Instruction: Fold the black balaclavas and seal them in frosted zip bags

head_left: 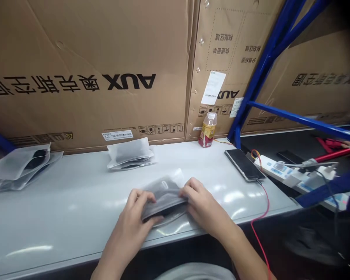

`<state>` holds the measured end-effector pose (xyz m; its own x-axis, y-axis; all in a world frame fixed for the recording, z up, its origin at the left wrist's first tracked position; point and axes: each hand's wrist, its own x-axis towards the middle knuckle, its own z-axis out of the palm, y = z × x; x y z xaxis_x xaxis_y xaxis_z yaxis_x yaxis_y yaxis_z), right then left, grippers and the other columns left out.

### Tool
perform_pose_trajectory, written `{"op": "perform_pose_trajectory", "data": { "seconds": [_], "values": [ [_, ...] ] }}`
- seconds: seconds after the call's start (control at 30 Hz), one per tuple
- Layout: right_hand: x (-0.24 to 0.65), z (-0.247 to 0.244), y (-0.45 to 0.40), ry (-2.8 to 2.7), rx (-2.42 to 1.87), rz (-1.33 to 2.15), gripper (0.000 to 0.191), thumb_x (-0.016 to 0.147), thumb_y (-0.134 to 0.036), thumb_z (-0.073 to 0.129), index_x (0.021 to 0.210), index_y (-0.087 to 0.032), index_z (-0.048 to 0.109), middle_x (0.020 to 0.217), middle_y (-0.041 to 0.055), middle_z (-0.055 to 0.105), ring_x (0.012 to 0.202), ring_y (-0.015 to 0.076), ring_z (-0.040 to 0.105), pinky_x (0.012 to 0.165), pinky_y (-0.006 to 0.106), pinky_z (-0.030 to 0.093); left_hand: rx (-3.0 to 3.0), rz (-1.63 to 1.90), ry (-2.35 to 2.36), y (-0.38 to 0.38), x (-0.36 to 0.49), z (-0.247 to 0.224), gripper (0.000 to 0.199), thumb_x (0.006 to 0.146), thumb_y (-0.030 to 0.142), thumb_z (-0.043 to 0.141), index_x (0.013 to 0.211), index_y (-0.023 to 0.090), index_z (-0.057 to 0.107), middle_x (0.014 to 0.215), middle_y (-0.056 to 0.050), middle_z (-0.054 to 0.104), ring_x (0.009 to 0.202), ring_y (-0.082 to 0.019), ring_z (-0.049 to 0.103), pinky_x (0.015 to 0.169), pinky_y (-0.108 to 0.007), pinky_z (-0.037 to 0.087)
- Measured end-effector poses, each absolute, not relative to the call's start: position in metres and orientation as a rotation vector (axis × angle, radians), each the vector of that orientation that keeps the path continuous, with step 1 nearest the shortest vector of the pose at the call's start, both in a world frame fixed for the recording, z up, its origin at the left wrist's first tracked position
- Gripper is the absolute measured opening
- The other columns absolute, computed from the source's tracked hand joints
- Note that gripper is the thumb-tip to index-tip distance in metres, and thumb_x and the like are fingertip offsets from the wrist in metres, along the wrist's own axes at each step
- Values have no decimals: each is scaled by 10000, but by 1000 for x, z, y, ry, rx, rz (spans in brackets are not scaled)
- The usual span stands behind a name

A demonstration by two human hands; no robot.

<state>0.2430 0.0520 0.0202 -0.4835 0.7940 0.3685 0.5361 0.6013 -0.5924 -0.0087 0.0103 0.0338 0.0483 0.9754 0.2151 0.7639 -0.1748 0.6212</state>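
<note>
A frosted zip bag (166,190) with something dark inside lies near the front edge of the table, between my two hands. My left hand (138,212) grips its left side, fingers on top and thumb along the lower edge. On the right side, my right hand (196,200) pinches the bag near its opening. The bag's near edge gapes a little, showing the dark content, whose kind I cannot make out. Behind it lies a small pile of similar frosted bags (131,153). More frosted bags (20,165) holding dark items rest at the far left.
Large cardboard boxes (87,46) wall off the back of the grey-white table (76,217). A drink bottle (208,130) stands at the back right. A phone (245,165) lies with a red cable (259,233) hanging over the front edge. Power strips (280,171) and a blue rack post (251,89) are on the right.
</note>
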Motion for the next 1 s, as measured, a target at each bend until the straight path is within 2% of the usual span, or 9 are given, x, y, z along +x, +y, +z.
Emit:
{"op": "perform_pose_trajectory", "data": {
  "seconds": [0.17,0.23,0.3,0.4,0.47,0.6,0.73,0.87,1.0],
  "values": [
    [261,24,51,-2269,-1043,615,429,791,51,532,1089,-250,600,1097,38,598,1092,237,575,912,368,535,2026,760,1700,9,-6,29,248,783,93,460,931,274,544,924,0,597,805,-203,630,748,-304,529],
    [263,28,49,-2270,-1033,624,347,845,-72,674,1130,-260,609,1138,42,608,1107,251,579,940,390,535,2013,782,1732,8,-2,30,225,813,104,447,936,275,526,932,-2,599,798,-207,631,745,-312,527],
    [262,28,49,-2269,-1051,564,315,865,-138,736,1125,-260,607,1131,39,622,1079,253,585,931,395,532,2016,768,1732,7,1,33,141,854,195,548,963,283,539,961,5,611,802,-208,640,725,-304,529],
    [257,22,53,-2266,-1071,422,281,864,5,610,998,-240,577,997,16,623,965,223,582,826,343,511,2056,690,1681,6,0,38,131,862,287,644,952,291,549,937,16,625,771,-203,631,679,-284,511],
    [254,15,57,-2258,-1076,389,325,821,82,512,899,-233,532,906,5,587,885,206,559,747,313,478,2083,655,1659,5,-4,40,101,869,192,538,903,286,520,873,19,612,730,-197,604,655,-278,484],
    [250,7,61,-2215,-1129,345,335,803,96,424,814,-233,485,850,16,537,818,216,507,709,332,432,2109,625,1650,7,-5,38,251,759,74,412,880,285,475,825,25,579,705,-195,569,649,-283,457],
    [254,15,59,-2210,-1121,363,310,818,63,464,888,-230,534,929,27,572,888,224,537,763,340,469,2066,679,1762,11,7,34,144,843,143,442,888,279,441,849,17,569,744,-210,564,693,-315,448],
    [261,22,58,-2250,-1033,454,353,893,-53,610,1184,-252,586,1121,40,636,1058,238,588,908,376,522,2020,715,1818,14,14,33,89,888,193,474,877,270,431,836,16,572,741,-212,571,689,-316,443],
    [260,12,66,-2255,-1063,338,339,884,26,508,1070,-238,611,1011,35,641,956,233,576,836,371,503,2087,597,1632,14,6,37,197,828,103,475,915,278,497,872,40,619,755,-184,599,678,-272,458]
  ]
}}
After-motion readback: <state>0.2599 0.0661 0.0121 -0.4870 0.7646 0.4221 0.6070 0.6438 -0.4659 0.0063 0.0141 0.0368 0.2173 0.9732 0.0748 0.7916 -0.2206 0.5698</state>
